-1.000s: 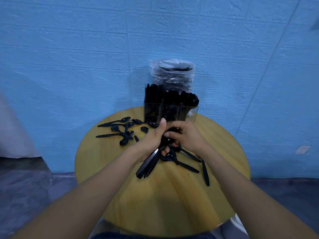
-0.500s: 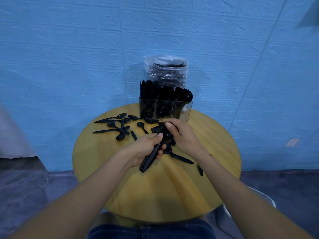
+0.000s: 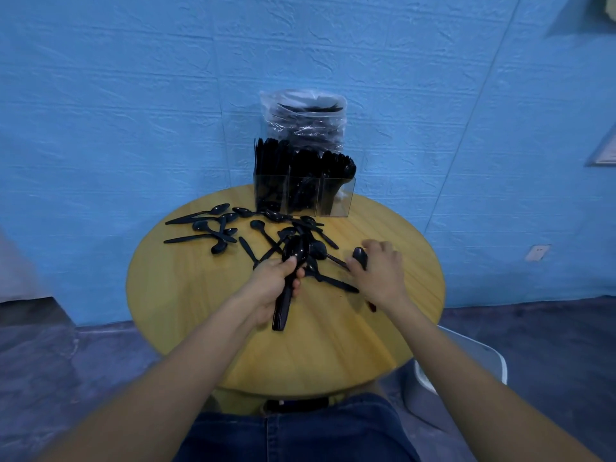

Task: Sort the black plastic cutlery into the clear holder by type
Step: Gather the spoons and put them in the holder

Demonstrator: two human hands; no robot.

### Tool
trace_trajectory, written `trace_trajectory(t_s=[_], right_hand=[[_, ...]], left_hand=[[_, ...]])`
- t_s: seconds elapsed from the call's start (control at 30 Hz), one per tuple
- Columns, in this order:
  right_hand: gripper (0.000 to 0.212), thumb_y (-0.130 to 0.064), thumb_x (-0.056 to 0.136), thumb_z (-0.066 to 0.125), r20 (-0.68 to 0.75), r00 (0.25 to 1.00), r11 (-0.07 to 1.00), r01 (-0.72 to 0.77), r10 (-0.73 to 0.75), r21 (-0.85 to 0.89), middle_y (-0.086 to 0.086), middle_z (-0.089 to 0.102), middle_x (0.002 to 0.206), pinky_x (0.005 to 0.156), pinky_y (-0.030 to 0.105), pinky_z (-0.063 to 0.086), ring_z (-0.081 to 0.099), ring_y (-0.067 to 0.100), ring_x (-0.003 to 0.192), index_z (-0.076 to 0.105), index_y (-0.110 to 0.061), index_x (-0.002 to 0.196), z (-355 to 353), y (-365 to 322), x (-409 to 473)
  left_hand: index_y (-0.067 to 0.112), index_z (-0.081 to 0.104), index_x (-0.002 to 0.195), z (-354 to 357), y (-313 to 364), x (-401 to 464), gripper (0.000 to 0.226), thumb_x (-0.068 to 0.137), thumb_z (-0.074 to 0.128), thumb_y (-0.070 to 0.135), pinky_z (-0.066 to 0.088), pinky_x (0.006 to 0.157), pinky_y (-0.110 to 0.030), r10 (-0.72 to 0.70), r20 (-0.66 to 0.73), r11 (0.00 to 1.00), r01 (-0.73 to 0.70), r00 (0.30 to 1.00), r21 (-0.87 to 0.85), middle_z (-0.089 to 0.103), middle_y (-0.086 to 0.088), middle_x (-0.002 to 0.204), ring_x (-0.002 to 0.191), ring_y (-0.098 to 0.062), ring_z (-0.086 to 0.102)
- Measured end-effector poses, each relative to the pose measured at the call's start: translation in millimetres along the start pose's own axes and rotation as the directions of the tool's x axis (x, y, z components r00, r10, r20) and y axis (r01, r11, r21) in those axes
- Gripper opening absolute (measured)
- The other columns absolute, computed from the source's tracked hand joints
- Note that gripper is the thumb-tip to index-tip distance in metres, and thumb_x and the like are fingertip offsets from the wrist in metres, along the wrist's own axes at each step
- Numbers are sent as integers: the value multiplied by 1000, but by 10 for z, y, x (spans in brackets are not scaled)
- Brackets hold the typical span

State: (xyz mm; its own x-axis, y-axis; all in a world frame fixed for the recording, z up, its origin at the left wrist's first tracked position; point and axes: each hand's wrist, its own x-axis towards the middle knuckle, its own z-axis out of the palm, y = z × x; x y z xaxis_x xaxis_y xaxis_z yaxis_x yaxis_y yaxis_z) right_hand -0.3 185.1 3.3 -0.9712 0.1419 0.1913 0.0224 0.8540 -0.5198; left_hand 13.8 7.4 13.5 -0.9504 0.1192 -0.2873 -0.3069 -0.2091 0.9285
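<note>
A bundle of black spoons [image 3: 289, 278] is gripped in the left hand [image 3: 271, 288] near the middle of the round table [image 3: 186, 295], fingers and thumb curled round the handles; the bowls point toward the far edge and the handle ends stick out toward the near edge. The right hand [image 3: 378, 271] is laid just right of the middle, fingers bent over a single spoon [image 3: 360, 256], whose bowl shows beside the fingertips; whether it is pinched or only touched cannot be told, the hand being blurred.

Between the hands, more loose cutlery [image 3: 316, 261] is heaped, crossing and touching. A second scatter of spoons [image 3: 213, 228] is spread toward the left edge, apart from the heap. A dark piece [image 3: 371, 305] is partly hidden under the right wrist.

The clear holder [image 3: 336, 201] is set at the far edge, against the blue wall [image 3: 133, 95]. Three compartments are seen side by side, all packed with upright black cutlery; the types in each cannot be told apart with certainty. Behind it, a clear plastic bag [image 3: 305, 118] of black pieces is stood, touching or just behind the holder.

Blue jeans [image 3: 293, 435] are seen below the near edge, and a white chair [image 3: 480, 358] at the near right.
</note>
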Motion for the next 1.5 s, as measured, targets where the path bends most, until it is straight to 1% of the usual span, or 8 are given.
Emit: trace_trajectory(t_s=[0.17, 0.37, 0.57, 0.93, 1.17, 1.3, 1.4, 1.5], right_hand=[[48, -41, 94, 50, 39, 959, 946, -270, 281, -179, 17, 37, 131, 101, 41, 32, 33, 34, 122, 44, -3, 124, -46, 326, -144], [35, -30, 95, 53, 15, 968, 968, -250, 250, 14, 21, 45, 121, 87, 38, 42, 48, 33, 105, 50, 0, 114, 55, 413, -30], [29, -34, 94, 55, -51, 987, 977, -145, 154, 154, 16, 52, 109, 62, 26, 31, 41, 17, 81, 52, -5, 95, 98, 267, 211], [29, -24, 90, 63, 68, 978, 980, -197, 196, 8, 15, 60, 109, 69, 32, 46, 51, 19, 79, 56, -4, 109, 306, 79, 545], [24, -23, 92, 60, 19, 991, 904, -126, 129, 408, 4, 57, 86, 66, 27, 40, 51, 17, 76, 57, -5, 107, 7, -141, 381], [9, -17, 87, 67, 170, 983, 735, -66, -68, 675, -4, 62, 81, 66, 19, 49, 61, 14, 77, 59, -17, 92, 59, -502, 86], [15, -20, 84, 70, 173, 979, 727, -38, -112, 686, -2, 63, 86, 75, 33, 53, 62, 19, 85, 57, -20, 93, 201, -609, 27], [22, -25, 86, 68, 137, 984, 756, -6, -111, 655, -1, 60, 74, 58, 25, 48, 58, 12, 64, 55, -11, 96, 214, -647, 59]], left_hand=[[6, 54, 93, 34, -68, 27, 17, 101, 40, 14, 45, 50, -22, -7, -64, 995, 1, 998, -95, 56, -4, 75, 60, -12, 48], [9, 53, 88, -19, -171, 100, 21, 102, 38, 18, 40, 56, -26, 74, -104, 997, -77, 992, -24, 53, -5, 73, 59, -13, 46], [10, 52, 91, -43, -262, 209, 21, 102, 37, 21, 40, 57, -24, 129, -119, 991, -123, 984, 59, 51, -3, 74, 61, -11, 44], [11, 50, 93, -64, -259, 212, 19, 102, 36, 20, 40, 54, -20, 117, -77, 993, -115, 990, 29, 50, -2, 73, 61, -9, 44], [10, 51, 89, -22, -234, 184, 21, 102, 37, 19, 46, 57, -24, 135, -106, 991, -135, 985, 8, 52, -5, 75, 60, -10, 47], [10, 54, 100, 101, -150, 119, 20, 102, 38, 20, 54, 64, -30, 115, -77, 986, -123, 990, -112, 59, -6, 78, 65, -14, 58], [12, 53, 116, 162, -130, 65, 25, 103, 36, 24, 57, 70, -34, 125, -35, 987, -128, 992, -100, 67, -11, 101, 88, -24, 67], [12, 48, 119, 121, -101, 29, 26, 103, 34, 26, 58, 68, -34, 123, -14, 991, -124, 992, -48, 66, -11, 98, 87, -23, 68]])
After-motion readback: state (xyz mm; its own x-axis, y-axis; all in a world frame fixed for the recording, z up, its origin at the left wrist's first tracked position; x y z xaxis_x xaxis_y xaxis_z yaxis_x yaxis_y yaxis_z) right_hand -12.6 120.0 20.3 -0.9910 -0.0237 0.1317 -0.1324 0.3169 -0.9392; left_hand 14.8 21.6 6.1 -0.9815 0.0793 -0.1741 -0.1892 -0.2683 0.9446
